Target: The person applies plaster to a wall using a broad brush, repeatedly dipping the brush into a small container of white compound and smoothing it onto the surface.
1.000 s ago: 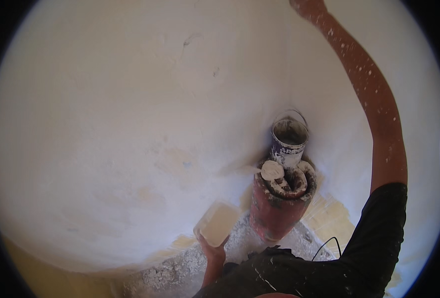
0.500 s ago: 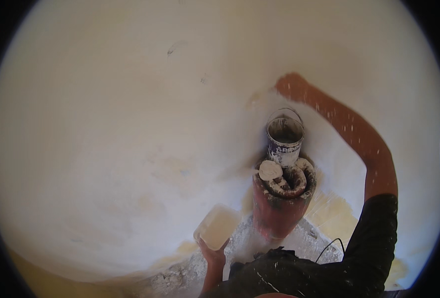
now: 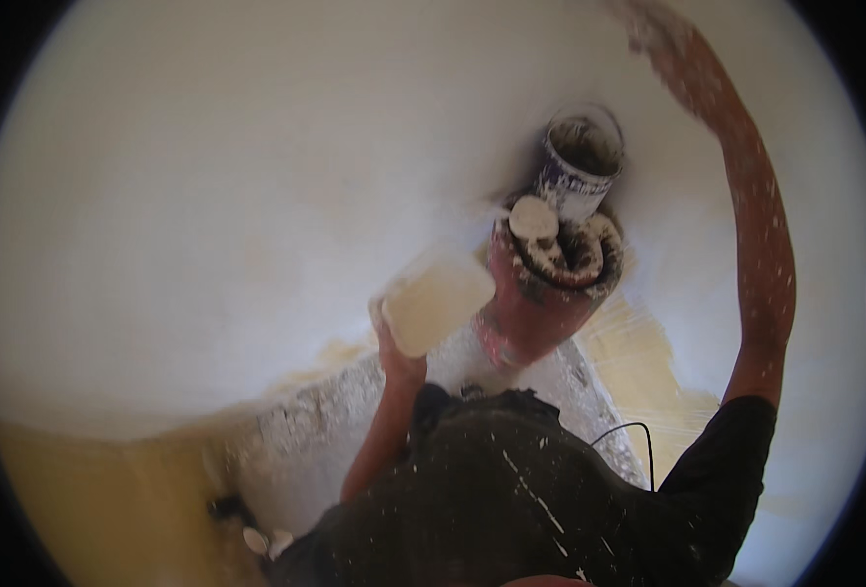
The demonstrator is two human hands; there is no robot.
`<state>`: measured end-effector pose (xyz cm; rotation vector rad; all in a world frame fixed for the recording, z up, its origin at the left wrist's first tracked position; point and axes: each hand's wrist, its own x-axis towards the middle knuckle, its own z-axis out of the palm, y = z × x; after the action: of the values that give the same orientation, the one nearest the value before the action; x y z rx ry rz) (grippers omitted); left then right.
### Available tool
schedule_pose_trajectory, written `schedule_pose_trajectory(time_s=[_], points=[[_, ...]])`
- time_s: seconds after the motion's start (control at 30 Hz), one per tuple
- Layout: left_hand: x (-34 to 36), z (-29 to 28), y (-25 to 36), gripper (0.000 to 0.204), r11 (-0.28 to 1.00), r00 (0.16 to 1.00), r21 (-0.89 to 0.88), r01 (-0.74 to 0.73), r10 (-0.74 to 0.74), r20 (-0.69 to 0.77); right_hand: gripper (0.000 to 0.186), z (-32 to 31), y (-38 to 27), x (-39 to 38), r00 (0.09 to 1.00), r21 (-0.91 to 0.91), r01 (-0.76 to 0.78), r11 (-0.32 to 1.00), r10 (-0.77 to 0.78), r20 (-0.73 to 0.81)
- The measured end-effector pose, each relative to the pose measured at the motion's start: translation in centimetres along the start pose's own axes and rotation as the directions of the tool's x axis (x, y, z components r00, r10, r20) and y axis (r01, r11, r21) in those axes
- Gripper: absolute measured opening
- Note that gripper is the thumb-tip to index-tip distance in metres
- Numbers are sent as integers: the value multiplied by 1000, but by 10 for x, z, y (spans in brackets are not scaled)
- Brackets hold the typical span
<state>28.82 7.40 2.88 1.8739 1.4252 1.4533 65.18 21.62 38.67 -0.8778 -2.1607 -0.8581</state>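
My left hand [image 3: 401, 364] is closed around the near side of a pale plastic tub [image 3: 443, 298] with rounded corners, holding it low in front of my body. A cream-coloured surface shows on the tub, but I cannot tell how full it is. High at the right, my right hand [image 3: 663, 44] is raised against the whitish wall [image 3: 257, 196]. It is smeared by motion and spattered with white, and its fingertips run toward the upper rim of the picture. Whether it holds anything cannot be made out.
Ahead stands a red, barrel-like roll [image 3: 536, 318] with a white-caked coiled top. A pale round lump [image 3: 533, 217] rests on its top, beside a plaster-smeared bucket [image 3: 582, 186] with a wire handle. Yellow patches [image 3: 634, 352] show on the wall. A dark object [image 3: 227, 507] lies low at the left.
My right hand has moved up and to the right. The left hand and tub appear higher. The view has tilted, so the bucket and red roll also sit higher.
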Motion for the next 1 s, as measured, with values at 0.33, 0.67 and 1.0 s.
schedule_pose_trajectory(time_s=[0.33,0.67,1.0], points=[[-16,24,2,51,192,838,-876,443,-436,329,33,38,-199,-155,359,310,-919,241,195,913],[-56,58,8,53,94,753,-825,557,-477,454,32,34,-255,-221,4,-8,-999,39,305,952],[-103,89,14,48,17,676,-740,673,-422,604,37,-27,-287,-260,125,-157,-850,502,482,867]])
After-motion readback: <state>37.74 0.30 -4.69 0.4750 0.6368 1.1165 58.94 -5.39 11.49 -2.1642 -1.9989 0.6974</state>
